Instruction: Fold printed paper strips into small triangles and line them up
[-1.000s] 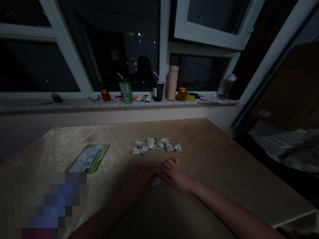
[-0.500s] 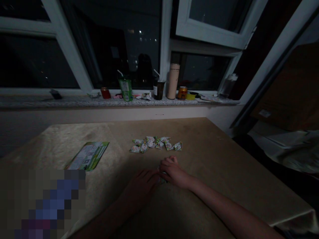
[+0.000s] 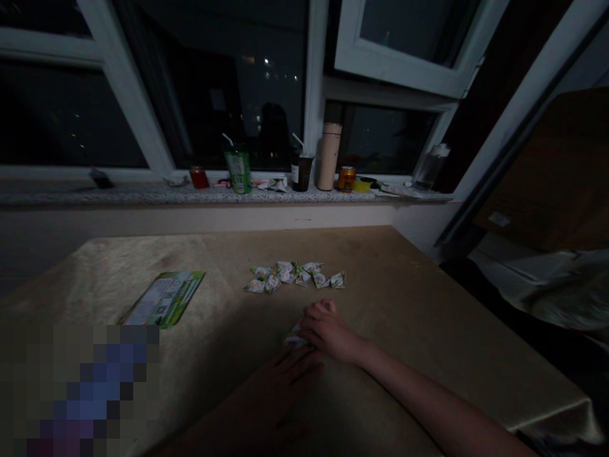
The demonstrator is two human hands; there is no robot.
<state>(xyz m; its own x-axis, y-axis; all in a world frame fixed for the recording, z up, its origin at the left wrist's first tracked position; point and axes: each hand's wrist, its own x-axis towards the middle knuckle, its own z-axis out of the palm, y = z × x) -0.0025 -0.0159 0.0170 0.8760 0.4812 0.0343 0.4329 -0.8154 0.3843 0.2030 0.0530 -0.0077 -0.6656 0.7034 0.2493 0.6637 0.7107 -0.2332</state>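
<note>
My right hand (image 3: 329,327) rests on the table with its fingers curled over wrapped candies (image 3: 295,336); white and green wrapping shows at its left side, and the rest is hidden beneath the hand. Close by, toward me, my left hand (image 3: 280,384) is in shadow, palm down with its fingers stretched out and apart. Its fingertips come near the wrapping and the right hand; I cannot tell whether they touch. Just beyond the hands lies a loose cluster of wrapped candies (image 3: 285,273), white with green twisted ends.
A green and white candy bag (image 3: 164,298) lies flat on the cloth-covered table (image 3: 404,298) at left. Along the windowsill (image 3: 266,198) stand a green cup (image 3: 238,170), a dark cup (image 3: 301,172), a pink flask (image 3: 329,155) and an orange can (image 3: 347,179). A pixelated patch hides the lower left.
My left hand has drawn back toward me and its fingers have spread, uncovering wrapping beside the right hand. The right hand has stayed nearly in place.
</note>
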